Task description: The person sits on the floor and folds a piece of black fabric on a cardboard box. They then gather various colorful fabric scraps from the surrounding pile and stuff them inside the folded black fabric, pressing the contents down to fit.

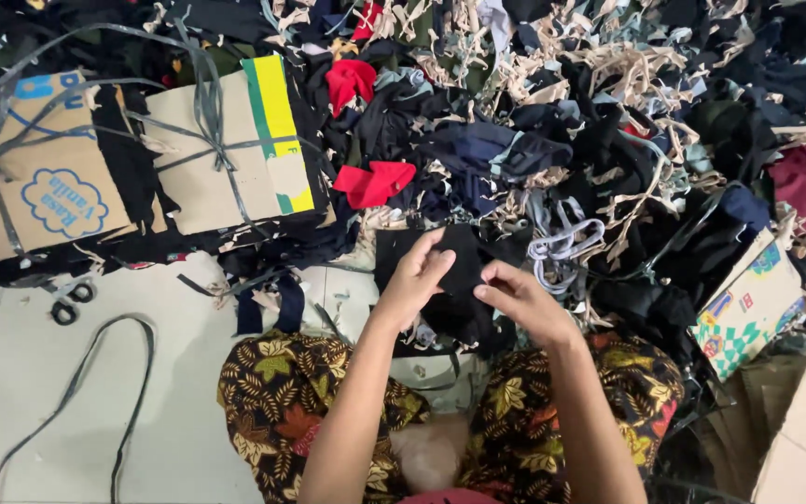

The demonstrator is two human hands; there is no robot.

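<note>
Seated on the floor in leaf-patterned trousers (282, 392), we hold a piece of black cloth (454, 280) up between both hands, just in front of a large heap of fabric scraps (552, 121). Our left hand (414, 278) pinches the cloth's left side, fingers closed on it; our right hand (520, 299) grips its right side, thumb pressed on top. The cloth sits at the near edge of the heap, above our knees. Two red scraps (375, 182) lie in the heap just beyond the cloth. To the left of the heap, a flattened cardboard box (226, 159) tied with grey strapping rests on dark cloth, and black-handled scissors (69, 301) lie on the pale floor below it. A patterned carton (748, 313) sits at the heap's right edge.
</note>
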